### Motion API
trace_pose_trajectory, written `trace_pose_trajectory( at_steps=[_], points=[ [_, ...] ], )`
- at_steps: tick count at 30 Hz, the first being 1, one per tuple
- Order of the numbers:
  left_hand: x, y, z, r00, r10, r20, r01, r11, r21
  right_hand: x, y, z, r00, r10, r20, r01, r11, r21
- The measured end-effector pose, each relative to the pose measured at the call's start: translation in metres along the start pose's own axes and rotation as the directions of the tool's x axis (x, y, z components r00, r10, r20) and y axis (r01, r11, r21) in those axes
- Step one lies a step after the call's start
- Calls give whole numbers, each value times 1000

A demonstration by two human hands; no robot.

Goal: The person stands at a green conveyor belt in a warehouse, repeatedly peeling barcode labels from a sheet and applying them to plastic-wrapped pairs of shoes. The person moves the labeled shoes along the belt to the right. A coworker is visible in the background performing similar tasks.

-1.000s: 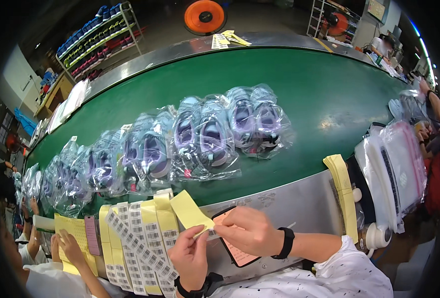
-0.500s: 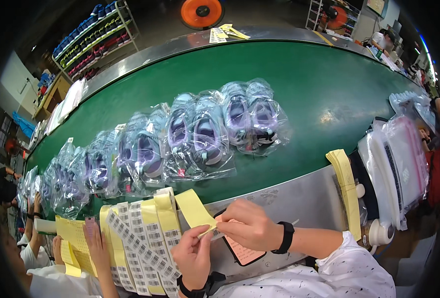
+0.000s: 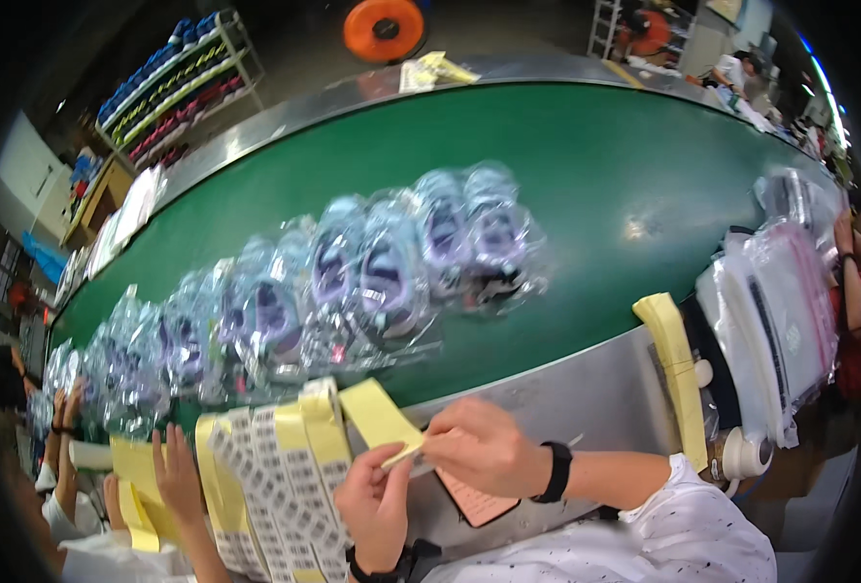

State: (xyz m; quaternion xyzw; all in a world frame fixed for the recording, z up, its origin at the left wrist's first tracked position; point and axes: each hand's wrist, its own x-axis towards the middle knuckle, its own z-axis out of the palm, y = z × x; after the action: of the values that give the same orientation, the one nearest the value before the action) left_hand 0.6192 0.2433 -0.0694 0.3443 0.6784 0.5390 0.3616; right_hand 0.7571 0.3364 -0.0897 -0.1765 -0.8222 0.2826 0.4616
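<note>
My left hand (image 3: pixel 374 500) is closed, thumb and fingers pinching the near end of a yellow paper strip (image 3: pixel 377 413). Close against it, my right hand (image 3: pixel 484 447) pinches the same end with its fingertips; whether a small label is between them cannot be made out. The strip's wider part reaches up and away to the left. Below my right hand lies a phone (image 3: pixel 479 503) with a pinkish screen, partly covered. Left of my hands, long strips of barcode labels (image 3: pixel 270 457) on yellow backing are spread over the metal edge.
Bagged pairs of light-blue shoes (image 3: pixel 387 257) line the green belt (image 3: pixel 595 194). At the right are a yellow bundle (image 3: pixel 671 369) and a stack of clear plastic bags (image 3: pixel 770 321). A co-worker's hand (image 3: pixel 176 476) is over yellow sheets at left; another person's arm (image 3: pixel 850 272) reaches in at right.
The bagged shoes have shifted slightly left along the belt. The co-worker's hand at left has lifted a little with fingers spread. My hands keep nearly the same pinch.
</note>
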Motion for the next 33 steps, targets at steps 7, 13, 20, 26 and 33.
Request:
trace_pose_trajectory(
  at_steps=[7,13,20,26,33],
  points=[
    [-3,26,-9,955,-205,214,245,952,-183,0,0,4,995,-98,25,98,995,-2],
    [-1,37,-8,950,-180,257,221,965,-141,2,-6,-4,967,-220,-129,237,961,140],
    [26,-6,-12,983,-128,128,138,988,-72,56,47,-66,957,148,-251,-105,979,176],
    [33,-40,-19,987,41,157,-87,951,295,92,290,-133,424,705,-568,-477,707,521],
    [183,14,-120,927,270,261,-373,576,728,121,349,-113,348,915,-204,-608,386,693]
  ],
)
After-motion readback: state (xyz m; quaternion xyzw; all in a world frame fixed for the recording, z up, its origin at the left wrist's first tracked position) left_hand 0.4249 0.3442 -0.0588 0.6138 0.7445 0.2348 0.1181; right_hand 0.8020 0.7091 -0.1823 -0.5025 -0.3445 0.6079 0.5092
